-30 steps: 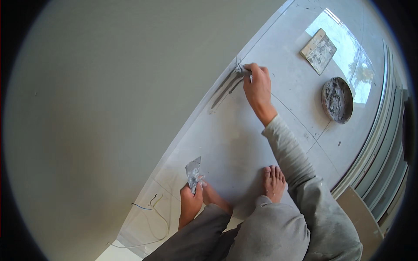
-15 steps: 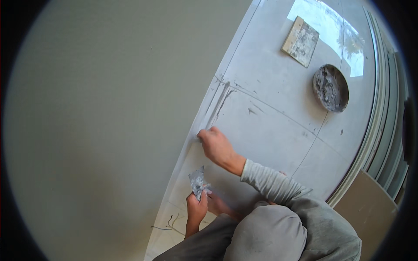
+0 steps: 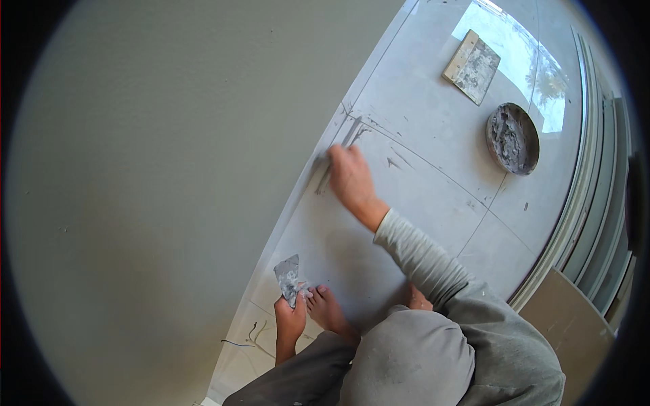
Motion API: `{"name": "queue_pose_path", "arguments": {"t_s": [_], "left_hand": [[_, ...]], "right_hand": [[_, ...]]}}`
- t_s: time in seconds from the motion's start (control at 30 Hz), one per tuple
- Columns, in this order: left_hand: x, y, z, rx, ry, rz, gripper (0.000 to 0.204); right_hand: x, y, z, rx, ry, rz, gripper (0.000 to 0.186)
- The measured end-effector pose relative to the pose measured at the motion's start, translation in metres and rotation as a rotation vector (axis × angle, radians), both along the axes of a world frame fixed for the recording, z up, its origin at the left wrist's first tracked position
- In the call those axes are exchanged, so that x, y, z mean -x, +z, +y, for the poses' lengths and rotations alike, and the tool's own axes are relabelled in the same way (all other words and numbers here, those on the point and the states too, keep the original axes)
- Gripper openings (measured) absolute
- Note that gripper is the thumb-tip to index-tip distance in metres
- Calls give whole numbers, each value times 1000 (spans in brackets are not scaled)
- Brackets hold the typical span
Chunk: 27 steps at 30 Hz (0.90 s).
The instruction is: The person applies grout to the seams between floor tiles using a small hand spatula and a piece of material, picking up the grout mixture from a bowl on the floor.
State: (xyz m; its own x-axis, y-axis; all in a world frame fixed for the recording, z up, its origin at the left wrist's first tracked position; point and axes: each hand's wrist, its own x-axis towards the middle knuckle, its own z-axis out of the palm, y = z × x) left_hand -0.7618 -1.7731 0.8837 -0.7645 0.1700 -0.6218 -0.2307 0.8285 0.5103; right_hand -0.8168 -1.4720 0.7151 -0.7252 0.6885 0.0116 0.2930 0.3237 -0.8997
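Low in the view, my left hand (image 3: 290,319) is closed round a putty knife (image 3: 287,271), its blade up and smeared with grey paste. My right hand (image 3: 352,179) is farther out, fingers bent together at the skirting (image 3: 291,210) along the wall's foot. What its fingers hold is hidden and blurred by motion. Dark grey paste streaks (image 3: 353,130) mark the joint just beyond that hand. A round pan (image 3: 513,139) of grey paste sits on the floor to the right.
A wide paste-covered scraper (image 3: 472,68) lies on the tiles beyond the pan. The plain wall (image 3: 162,169) fills the left side. Loose wires (image 3: 254,337) stick out near my left hand. Metal door tracks (image 3: 575,196) and a leaning board (image 3: 569,321) stand at right. My bare foot (image 3: 326,311) is close by.
My right hand has moved away from me along the skirting, toward the dark streaks. My left hand with the putty knife has shifted slightly left in the view.
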Motion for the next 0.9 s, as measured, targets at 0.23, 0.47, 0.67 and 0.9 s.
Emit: {"name": "queue_pose_path", "arguments": {"t_s": [0.23,0.47,0.67,0.9], "left_hand": [[-17,16,17,-34,-15,-32,23],[-7,4,3,-40,-2,-36,22],[0,3,4,-40,-37,-33,22],[-28,24,13,49,-11,-132,26]], "right_hand": [[-39,25,-12,164,-57,100,30],[12,-13,98,-90,-96,-65,24],[7,-4,3,-24,3,65,26],[-36,34,-44,183,194,93,18]]}}
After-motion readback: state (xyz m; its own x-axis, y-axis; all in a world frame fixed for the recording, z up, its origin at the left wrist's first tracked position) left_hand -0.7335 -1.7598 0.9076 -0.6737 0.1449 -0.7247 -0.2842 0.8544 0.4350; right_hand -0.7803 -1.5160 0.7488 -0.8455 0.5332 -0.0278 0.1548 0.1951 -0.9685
